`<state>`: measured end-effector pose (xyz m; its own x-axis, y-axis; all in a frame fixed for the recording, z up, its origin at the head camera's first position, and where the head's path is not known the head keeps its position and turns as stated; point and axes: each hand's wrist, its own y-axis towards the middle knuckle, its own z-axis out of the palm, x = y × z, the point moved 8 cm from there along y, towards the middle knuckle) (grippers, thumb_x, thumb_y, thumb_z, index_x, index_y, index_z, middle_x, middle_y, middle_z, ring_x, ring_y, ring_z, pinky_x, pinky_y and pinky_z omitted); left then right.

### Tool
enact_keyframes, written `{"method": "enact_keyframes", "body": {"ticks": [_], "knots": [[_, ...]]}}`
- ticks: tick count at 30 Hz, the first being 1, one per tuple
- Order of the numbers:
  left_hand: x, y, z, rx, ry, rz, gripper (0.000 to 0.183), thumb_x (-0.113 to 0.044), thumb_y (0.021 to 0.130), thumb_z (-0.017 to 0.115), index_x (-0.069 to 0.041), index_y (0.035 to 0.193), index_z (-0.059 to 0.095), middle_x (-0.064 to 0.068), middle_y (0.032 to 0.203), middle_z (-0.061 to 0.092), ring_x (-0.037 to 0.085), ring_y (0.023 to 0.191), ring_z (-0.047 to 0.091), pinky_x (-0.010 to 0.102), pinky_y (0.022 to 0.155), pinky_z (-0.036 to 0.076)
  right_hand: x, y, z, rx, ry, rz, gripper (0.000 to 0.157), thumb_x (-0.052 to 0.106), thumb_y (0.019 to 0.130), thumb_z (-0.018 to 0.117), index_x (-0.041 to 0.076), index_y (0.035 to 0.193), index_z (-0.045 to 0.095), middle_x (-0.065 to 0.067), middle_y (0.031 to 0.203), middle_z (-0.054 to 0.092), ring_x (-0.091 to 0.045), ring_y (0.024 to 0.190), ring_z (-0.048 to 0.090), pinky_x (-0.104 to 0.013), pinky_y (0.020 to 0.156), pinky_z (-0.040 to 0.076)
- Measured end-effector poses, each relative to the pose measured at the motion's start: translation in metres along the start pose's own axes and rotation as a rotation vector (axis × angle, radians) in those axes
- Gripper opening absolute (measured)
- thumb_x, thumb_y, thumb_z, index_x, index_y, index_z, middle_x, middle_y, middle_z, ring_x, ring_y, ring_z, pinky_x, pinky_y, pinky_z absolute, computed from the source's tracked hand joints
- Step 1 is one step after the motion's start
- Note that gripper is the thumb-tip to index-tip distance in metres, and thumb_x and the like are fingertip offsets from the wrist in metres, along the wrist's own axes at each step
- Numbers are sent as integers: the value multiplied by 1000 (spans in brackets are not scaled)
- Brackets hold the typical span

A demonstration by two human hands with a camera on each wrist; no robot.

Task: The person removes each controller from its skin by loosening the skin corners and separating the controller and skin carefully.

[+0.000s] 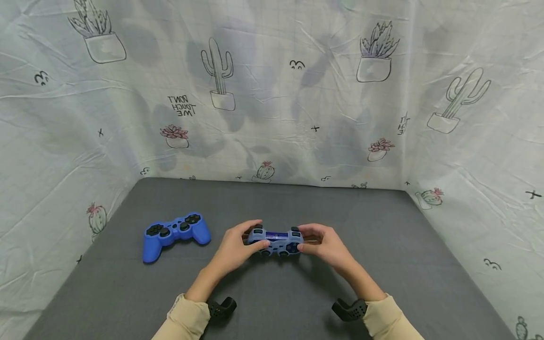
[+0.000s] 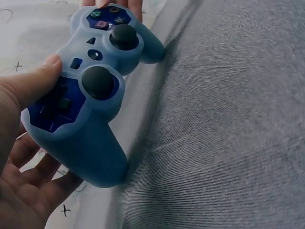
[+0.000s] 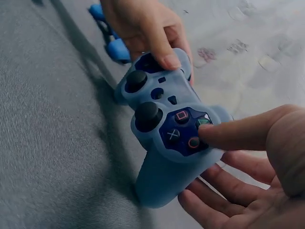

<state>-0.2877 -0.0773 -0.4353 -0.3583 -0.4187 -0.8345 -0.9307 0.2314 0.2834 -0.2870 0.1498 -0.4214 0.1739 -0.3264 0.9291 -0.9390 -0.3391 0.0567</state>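
Note:
A dark blue game controller [image 1: 278, 237] in a translucent light-blue sleeve is between my two hands near the middle of the table. My left hand [image 1: 233, 248] grips its left end, thumb on top beside the direction pad and fingers behind. At the other end my right hand [image 1: 326, 243] holds it, the thumb on the triangle button in the right wrist view. Both black thumbsticks of the controller [image 3: 167, 107] show there. Whether its handles touch the table cannot be told. A second controller [image 1: 175, 232], bright blue with black buttons, lies left of my left hand.
The dark grey tabletop [image 1: 374, 222] runs back to a white cloth [image 1: 272, 94] printed with cacti and potted plants, which also hangs on both sides. Black bands [image 1: 223, 308] are worn on both wrists, beside beige sleeves [image 1: 187, 317].

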Motion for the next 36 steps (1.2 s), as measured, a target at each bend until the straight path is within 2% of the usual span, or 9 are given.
{"method": "enact_keyframes", "body": {"ticks": [5,9,15,20,24,30,36], "knots": [[-1,1,0,21,-2,-8,56,-37,82,81,-20,132,61,1,128,61,23,107,63,46,87,51,7,6,3,34,-101,-31,47,24,88,77,7,130,63,-9,122,64,-25,107,62,-39,86,52],[-3,4,3,65,31,-5,57,-41,84,79,-19,133,60,1,130,60,22,112,60,48,90,48,9,10,5,58,-125,-48,46,24,88,77,8,130,63,-9,121,65,-24,104,63,-37,83,53],[-10,13,11,186,39,41,53,-42,85,77,-17,130,62,-4,114,65,11,93,60,38,81,49,11,13,6,103,-138,-52,46,25,87,78,10,128,65,-7,119,65,-22,103,64,-35,82,54],[-15,18,15,261,38,91,38,-37,87,76,-18,119,68,-6,109,66,9,88,60,33,76,50,18,15,9,158,-184,-134,44,24,89,76,7,128,64,-10,119,65,-22,102,63,-36,81,54],[-17,20,15,277,50,112,26,-34,88,76,-22,110,69,-9,103,64,10,83,60,32,72,50,24,16,11,173,-222,-181,38,24,89,76,11,123,68,-8,118,65,-20,100,63,-37,82,54],[-22,20,16,279,67,151,24,-33,88,77,-23,109,70,-11,103,64,9,86,59,32,75,50,32,17,13,139,-285,-210,22,25,88,78,16,107,74,2,106,66,-17,92,63,-35,79,54],[-27,20,16,284,121,222,26,-34,89,75,-20,110,72,-11,103,65,8,91,58,33,79,49,36,17,17,164,-388,-248,26,24,87,78,14,111,74,5,104,65,-12,91,63,-28,76,54]]}}
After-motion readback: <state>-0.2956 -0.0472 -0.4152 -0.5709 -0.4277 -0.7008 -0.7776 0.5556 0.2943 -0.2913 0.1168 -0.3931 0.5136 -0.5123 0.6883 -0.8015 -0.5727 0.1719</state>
